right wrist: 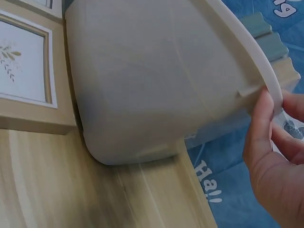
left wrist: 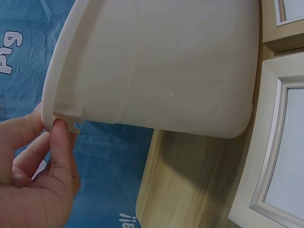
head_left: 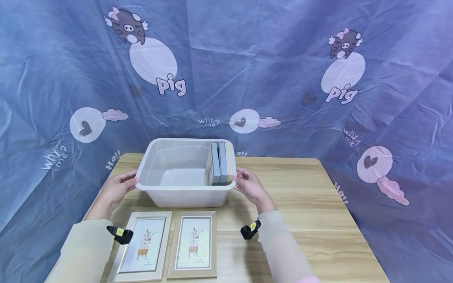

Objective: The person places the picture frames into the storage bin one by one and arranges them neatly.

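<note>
A white plastic basin [head_left: 187, 196] is held at both ends near the back of the table. My left hand [head_left: 115, 190] grips its left rim, with thumb and fingers pinching the edge in the left wrist view. On the other side my right hand [head_left: 252, 186] pinches the right rim. Inside the basin, several picture frames [head_left: 220, 165] stand on edge against the right wall, some with blue-grey edges and one cream. In front of it lie a white picture frame [head_left: 132, 247] and a beige picture frame [head_left: 170, 245], each showing a plant in a pot with legs.
The wooden table [head_left: 283, 196] extends to the right of the basin. Behind and beside it hangs a blue cloth [head_left: 226, 70] printed with pigs and lettering. Small black cameras [head_left: 122, 235] sit on both wrists.
</note>
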Motion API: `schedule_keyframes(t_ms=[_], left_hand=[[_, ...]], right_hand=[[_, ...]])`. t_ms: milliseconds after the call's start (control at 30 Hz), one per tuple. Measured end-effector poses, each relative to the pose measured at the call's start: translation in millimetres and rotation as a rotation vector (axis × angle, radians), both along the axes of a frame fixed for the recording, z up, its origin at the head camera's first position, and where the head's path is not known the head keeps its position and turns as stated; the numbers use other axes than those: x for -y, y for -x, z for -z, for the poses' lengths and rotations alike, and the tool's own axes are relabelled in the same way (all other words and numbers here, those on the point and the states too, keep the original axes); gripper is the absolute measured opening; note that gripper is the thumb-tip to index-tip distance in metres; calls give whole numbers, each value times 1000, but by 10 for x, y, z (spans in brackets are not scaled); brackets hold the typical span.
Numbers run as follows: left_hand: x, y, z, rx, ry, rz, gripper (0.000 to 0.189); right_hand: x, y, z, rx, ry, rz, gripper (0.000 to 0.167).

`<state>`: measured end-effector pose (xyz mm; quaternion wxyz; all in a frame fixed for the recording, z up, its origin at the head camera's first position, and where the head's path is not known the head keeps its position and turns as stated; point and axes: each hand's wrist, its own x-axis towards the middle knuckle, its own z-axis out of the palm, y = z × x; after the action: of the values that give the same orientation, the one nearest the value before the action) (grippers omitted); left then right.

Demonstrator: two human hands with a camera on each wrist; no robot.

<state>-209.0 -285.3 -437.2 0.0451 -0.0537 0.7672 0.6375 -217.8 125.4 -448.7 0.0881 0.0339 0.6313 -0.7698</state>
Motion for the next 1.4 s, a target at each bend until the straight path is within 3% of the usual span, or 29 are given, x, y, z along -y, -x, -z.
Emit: schedule_keyframes(t_ms=[133, 467, 667, 767, 1000, 1133, 1267, 1400], left_hand=[[9, -3, 5, 7, 1, 1, 52], [30, 12, 0, 28, 37, 13, 53], [16, -12, 37, -19, 43, -13, 56], [-10, -54, 52, -45, 56, -80, 62], [-44, -205, 132, -122, 30, -429, 63], [-18, -309, 247, -194, 64, -553, 57], [19, -410, 366, -184, 134, -582, 58], [50, -524, 474, -105, 183, -529, 65]], right_hand=[[-21, 19, -53, 24, -23, -34, 49], [6, 21, -115, 55, -43, -26, 50], [12, 13, -117, 68, -49, -13, 50], [10, 13, -114, 72, -44, -9, 51], [10, 21, -97, 78, -43, -8, 50], [13, 20, -95, 76, -56, -8, 50], [12, 18, -92, 71, -58, -8, 50], [13, 13, -95, 69, -53, -6, 50]])
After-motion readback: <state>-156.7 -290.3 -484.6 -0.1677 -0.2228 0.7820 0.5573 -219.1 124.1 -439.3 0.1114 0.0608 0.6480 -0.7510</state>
